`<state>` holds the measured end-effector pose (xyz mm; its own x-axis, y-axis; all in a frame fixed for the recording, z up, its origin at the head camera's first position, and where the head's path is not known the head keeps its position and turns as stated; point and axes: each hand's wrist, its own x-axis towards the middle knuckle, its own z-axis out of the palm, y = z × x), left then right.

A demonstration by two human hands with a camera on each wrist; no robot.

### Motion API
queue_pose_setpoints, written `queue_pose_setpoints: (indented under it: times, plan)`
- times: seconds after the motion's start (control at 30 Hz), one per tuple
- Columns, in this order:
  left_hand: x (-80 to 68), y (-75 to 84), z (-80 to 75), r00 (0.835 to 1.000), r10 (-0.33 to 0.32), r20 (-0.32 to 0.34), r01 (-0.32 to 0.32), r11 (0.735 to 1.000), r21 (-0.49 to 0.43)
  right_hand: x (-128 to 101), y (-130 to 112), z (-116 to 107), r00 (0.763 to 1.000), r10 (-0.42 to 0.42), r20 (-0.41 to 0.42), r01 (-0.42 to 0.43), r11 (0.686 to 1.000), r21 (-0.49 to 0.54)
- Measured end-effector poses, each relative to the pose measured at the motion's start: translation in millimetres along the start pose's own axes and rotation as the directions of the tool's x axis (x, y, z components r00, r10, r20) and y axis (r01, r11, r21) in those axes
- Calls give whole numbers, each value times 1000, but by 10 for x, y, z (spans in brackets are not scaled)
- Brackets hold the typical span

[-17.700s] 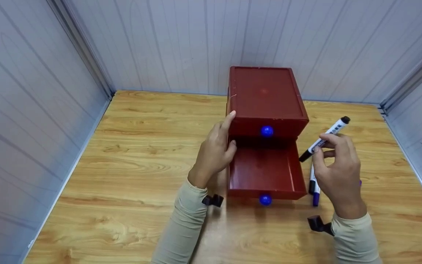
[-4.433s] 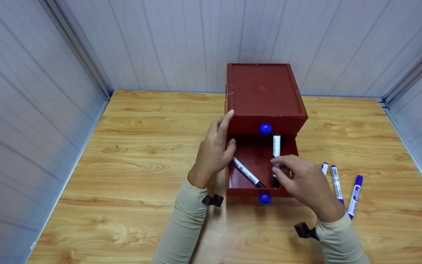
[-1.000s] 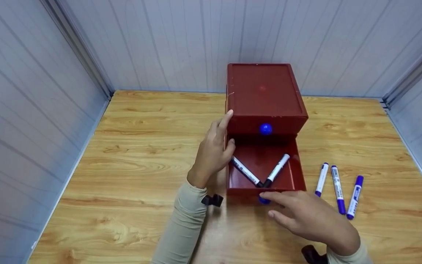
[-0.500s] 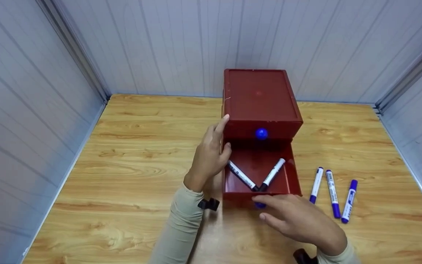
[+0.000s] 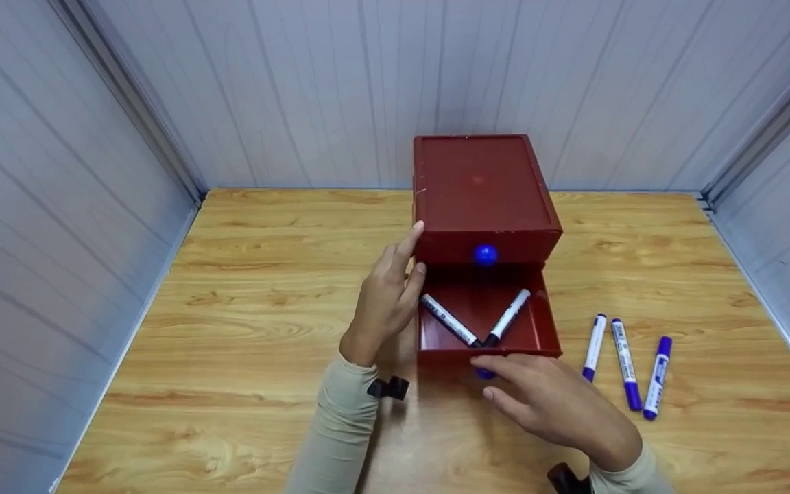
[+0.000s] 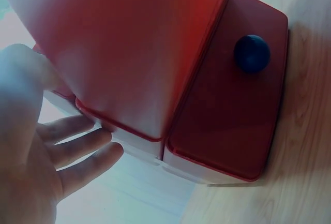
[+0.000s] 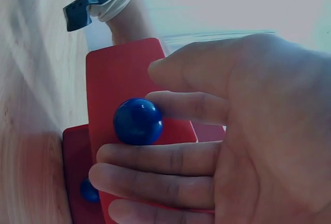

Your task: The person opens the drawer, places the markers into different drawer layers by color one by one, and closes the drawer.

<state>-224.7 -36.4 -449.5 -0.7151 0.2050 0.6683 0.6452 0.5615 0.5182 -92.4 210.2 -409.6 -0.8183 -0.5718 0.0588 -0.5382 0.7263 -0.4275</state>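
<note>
Right hand (image 5: 559,412) has its fingers (image 7: 170,157) straight, flat against the open bottom drawer (image 5: 487,353) front, blue knob (image 7: 137,121) between two of them. Left hand (image 5: 385,302) rests open-fingered on the red box (image 5: 481,189) side. Two markers (image 5: 446,320) lie in the drawer, three more (image 5: 625,363) on the table (image 5: 265,309). Marker print too small to read.

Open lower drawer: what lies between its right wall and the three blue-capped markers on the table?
Nothing: in the head view only bare wooden table separates the lower drawer from the nearest of the three blue-capped markers.
</note>
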Motion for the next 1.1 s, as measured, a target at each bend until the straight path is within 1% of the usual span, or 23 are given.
queue_pose_setpoints:
  times: [0.13, 0.23, 0.3, 0.43, 0.57, 0.7, 0.97, 1.1]
  plan:
    - [-33, -21, -28, 1000, -2, 5, 2, 1000, -1, 32, 2, 50, 999, -24, -47, 22, 999, -36]
    - [-43, -32, -36, 1000, 0, -13, 0, 1000, 1, 64, 14, 66, 997, -39, -67, 36, 998, -56]
    - [-47, -35, -39, 1000, 2, -20, -2, 1000, -2, 79, 26, 76, 995, -52, -84, 47, 997, -58]
    - [-35, -24, -29, 1000, 14, -11, -14, 1000, 4, 84, 54, 88, 992, -60, -112, 55, 997, -47]
    - [-21, -10, 2, 1000, 22, -4, -22, 1000, 9, 76, 76, 78, 992, -38, -118, 33, 999, -39]
    - [-19, -11, 17, 1000, 12, 1, -12, 1000, 5, 86, 96, 54, 992, -22, -124, 17, 999, -43]
    - [-20, -6, 11, 1000, -1, 11, 1, 1000, 2, 182, 137, 4, 994, 2, -110, -7, 999, -38]
    - [-17, -8, 13, 1000, 2, 5, -2, 1000, -2, 234, 164, -6, 992, 3, -124, -6, 1000, -23]
